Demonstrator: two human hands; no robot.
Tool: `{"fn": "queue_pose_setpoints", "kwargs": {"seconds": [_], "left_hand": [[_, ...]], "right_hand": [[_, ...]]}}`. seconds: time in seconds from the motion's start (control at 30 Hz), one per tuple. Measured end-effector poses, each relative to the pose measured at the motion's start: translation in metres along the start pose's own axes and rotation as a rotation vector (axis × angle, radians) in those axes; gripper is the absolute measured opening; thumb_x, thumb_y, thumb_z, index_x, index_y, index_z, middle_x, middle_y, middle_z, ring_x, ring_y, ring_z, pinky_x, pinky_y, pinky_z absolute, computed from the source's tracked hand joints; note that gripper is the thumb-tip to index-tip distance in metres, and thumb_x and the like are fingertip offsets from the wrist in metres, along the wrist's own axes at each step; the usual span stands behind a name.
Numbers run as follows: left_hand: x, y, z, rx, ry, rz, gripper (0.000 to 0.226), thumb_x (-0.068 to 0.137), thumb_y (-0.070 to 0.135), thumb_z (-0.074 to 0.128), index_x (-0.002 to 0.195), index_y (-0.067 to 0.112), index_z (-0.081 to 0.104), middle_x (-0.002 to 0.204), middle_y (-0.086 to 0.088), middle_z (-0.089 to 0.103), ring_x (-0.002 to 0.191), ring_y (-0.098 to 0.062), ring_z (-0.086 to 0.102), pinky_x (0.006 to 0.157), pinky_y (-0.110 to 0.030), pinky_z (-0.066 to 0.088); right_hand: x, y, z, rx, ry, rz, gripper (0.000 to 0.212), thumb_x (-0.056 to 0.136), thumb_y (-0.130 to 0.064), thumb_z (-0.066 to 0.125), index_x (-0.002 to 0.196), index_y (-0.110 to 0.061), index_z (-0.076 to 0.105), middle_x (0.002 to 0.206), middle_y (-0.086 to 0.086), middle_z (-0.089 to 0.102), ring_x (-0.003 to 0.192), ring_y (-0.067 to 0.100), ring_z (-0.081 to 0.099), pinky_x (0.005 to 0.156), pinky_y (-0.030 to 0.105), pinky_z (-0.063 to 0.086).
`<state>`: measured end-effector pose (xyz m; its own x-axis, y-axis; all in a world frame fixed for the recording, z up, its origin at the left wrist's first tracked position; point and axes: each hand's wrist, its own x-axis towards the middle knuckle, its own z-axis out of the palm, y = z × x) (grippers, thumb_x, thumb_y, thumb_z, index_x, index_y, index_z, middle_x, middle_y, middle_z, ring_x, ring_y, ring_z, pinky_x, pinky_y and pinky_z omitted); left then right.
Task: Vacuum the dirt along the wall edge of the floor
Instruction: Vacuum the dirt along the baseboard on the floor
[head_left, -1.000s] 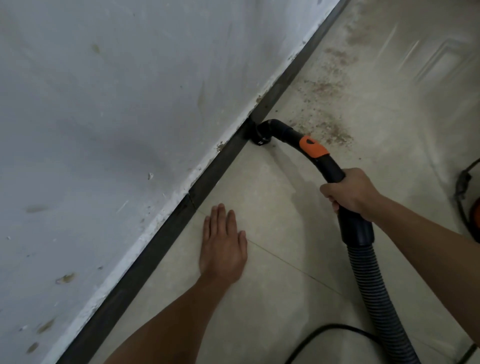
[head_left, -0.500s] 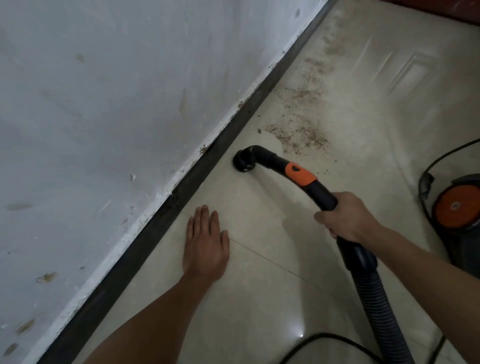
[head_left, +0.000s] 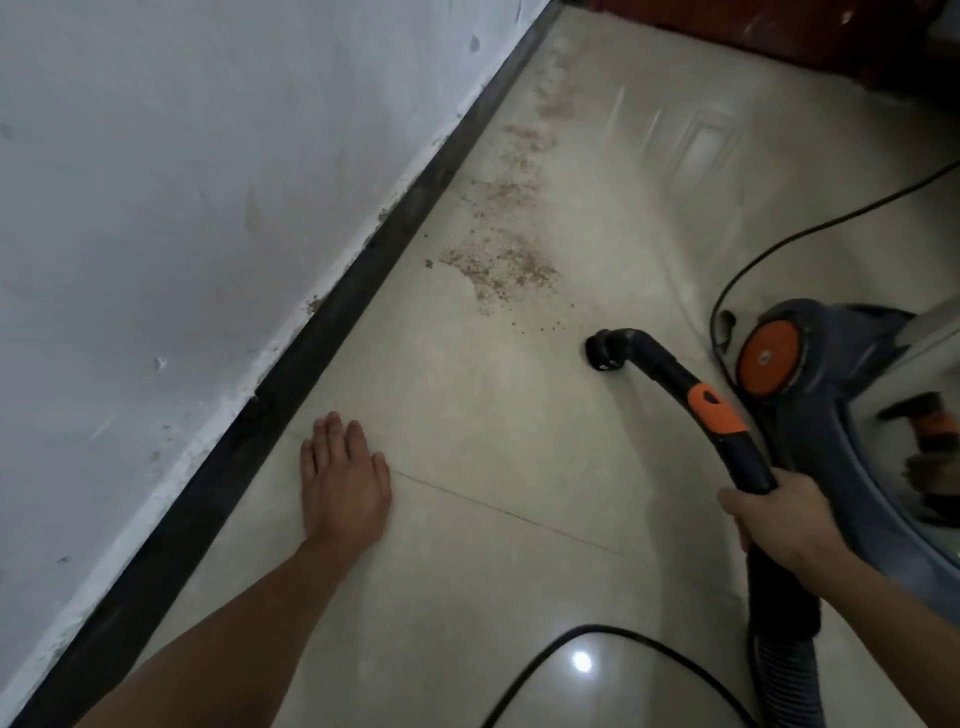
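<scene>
Head view: the left hand lies flat on the floor, fingers straight and together, the skirting just to its left. The right hand grips the hose, whose nozzle is down at the floor ahead of it. The dirt lies just beyond the nozzle, ahead of both hands. The vacuum sits right of the right hand.

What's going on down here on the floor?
A person is vacuuming a tiled floor beside a wall. Their right hand grips the hose, and its nozzle is down by the tile, just short of a patch of brown dirt near the dark skirting. The left hand rests flat on the floor. The vacuum stands at the right. That dirt is not yet picked up.
</scene>
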<state>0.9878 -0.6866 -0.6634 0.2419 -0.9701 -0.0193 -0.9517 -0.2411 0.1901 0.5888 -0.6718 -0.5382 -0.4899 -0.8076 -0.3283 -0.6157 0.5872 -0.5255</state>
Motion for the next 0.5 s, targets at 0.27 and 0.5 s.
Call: {"fn": "queue_pose_setpoints", "kwargs": {"seconds": [0.27,0.5], "left_hand": [[0.005,0.017,0.007,-0.023,0.026,-0.068,0.061,0.093,0.03,0.029,0.139,-0.007,0.04,0.148,-0.031,0.033,0.14,-0.043,0.029,0.117,-0.051,0.019],[0.007,0.018,0.008,0.022,0.028,-0.057,0.065,0.093,0.034,0.02,0.14,-0.006,0.041,0.15,-0.029,0.033,0.141,-0.041,0.028,0.117,-0.051,0.022]], "right_hand": [[0.049,-0.037,0.019,0.098,0.029,0.047,0.014,0.074,-0.006,0.071,0.068,0.004,0.063,0.055,0.019,0.062,0.044,0.027,0.057,0.052,0.032,0.05],[0.035,-0.055,0.026,0.067,-0.086,-0.046,0.013,0.076,0.001,0.068,0.067,0.004,0.059,0.048,0.014,0.056,0.039,0.023,0.051,0.044,0.027,0.046]]}}
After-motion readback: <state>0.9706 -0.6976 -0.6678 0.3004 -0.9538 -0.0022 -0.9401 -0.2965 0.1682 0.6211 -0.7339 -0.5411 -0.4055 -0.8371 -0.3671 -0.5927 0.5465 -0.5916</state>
